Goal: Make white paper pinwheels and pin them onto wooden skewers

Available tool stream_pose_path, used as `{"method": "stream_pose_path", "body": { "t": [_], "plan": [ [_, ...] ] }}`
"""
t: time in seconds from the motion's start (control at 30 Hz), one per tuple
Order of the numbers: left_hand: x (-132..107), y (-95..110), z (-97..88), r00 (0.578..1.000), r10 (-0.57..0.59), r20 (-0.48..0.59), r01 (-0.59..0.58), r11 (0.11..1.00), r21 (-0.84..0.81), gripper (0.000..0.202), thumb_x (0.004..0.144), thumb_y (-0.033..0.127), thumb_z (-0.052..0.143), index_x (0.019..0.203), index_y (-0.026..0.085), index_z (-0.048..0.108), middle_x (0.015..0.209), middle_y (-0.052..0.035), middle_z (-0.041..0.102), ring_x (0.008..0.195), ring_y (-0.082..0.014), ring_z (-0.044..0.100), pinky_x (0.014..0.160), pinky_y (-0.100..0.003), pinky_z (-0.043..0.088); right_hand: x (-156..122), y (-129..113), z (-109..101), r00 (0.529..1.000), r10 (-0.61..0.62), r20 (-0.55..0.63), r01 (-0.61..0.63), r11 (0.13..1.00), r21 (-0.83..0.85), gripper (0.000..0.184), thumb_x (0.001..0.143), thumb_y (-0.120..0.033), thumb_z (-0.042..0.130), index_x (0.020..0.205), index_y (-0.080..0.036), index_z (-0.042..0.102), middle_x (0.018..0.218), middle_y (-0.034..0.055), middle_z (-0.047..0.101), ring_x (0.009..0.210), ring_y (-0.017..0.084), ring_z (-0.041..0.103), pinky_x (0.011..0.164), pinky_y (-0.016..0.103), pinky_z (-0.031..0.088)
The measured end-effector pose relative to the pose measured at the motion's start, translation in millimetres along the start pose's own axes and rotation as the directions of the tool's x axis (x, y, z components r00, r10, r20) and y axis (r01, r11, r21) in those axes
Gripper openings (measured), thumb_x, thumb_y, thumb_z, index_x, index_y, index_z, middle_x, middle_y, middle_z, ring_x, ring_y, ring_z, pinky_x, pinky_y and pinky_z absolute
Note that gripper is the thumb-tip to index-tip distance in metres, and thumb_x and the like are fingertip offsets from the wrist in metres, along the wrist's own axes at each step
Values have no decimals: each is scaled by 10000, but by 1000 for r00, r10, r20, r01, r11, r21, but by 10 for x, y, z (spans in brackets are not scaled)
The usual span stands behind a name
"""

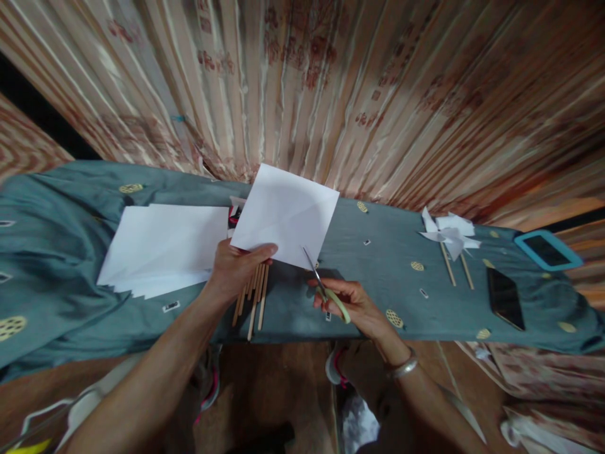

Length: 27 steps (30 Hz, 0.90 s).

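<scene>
- Bare forearms are closest to the camera, the right one [437, 391] wearing a silver bangle [404, 364].
- Left hand [241, 265] has the white sheet [288, 211] pinched at its lower left corner, thumb on top, other fingers tucked underneath.
- That sheet looks pretty much square, plain white with crisp edges, a bit greyer in the middle. Might be a faint diagonal crease, too soft to be sure. It's tilted above the green cloth [368, 252], partly over some wooden sticks [255, 296].
- Right hand [347, 299] has its fingers wrapped round the pale green handles of the scissors [326, 293]. Slim metal blades overlap the sheet's bottom edge; can't tell if they're biting into it.
- Paper stack [165, 246] sits left of the sheet, white pinwheels [451, 233] well off to the right.
</scene>
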State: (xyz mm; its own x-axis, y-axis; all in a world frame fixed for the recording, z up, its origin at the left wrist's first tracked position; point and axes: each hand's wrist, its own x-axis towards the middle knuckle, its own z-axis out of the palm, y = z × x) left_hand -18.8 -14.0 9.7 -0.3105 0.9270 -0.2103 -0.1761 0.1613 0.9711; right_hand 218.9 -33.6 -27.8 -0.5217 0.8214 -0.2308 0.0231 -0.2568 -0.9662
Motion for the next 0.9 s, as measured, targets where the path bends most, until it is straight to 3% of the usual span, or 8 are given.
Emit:
{"method": "stream_pose_path", "body": {
  "t": [0.47, 0.73, 0.9],
  "plan": [
    [8, -12, -4, 1000, 3, -18, -4, 1000, -20, 194, 485, 223, 835, 569, 142, 679, 568, -7, 665, 506, -133, 592, 528, -255, 540, 14, 33, 2, 1000, 10, -16, -10, 1000, 3, 507, 666, -434, 851, 1100, -199, 736, 666, -27, 601, 578, 76, 461, 525, 210, 389],
    [13, -29, -20, 999, -23, -24, 24, 1000, 17, 237, 476, 260, 836, 601, 131, 683, 580, 0, 670, 518, -133, 604, 541, -257, 538, 19, 48, 8, 999, 30, -42, -30, 999, 14, 471, 660, -405, 855, 1070, -199, 749, 683, -11, 657, 568, 82, 515, 543, 219, 447],
    [-1, -90, -4, 999, -26, 40, 24, 999, 39, 266, 491, 272, 843, 660, 132, 692, 622, -19, 689, 590, -178, 650, 569, -294, 569, 21, 31, 36, 998, 23, -60, -21, 999, 39, 486, 642, -452, 858, 1051, -210, 755, 722, -4, 678, 603, 88, 548, 590, 224, 481]
  ]
}}
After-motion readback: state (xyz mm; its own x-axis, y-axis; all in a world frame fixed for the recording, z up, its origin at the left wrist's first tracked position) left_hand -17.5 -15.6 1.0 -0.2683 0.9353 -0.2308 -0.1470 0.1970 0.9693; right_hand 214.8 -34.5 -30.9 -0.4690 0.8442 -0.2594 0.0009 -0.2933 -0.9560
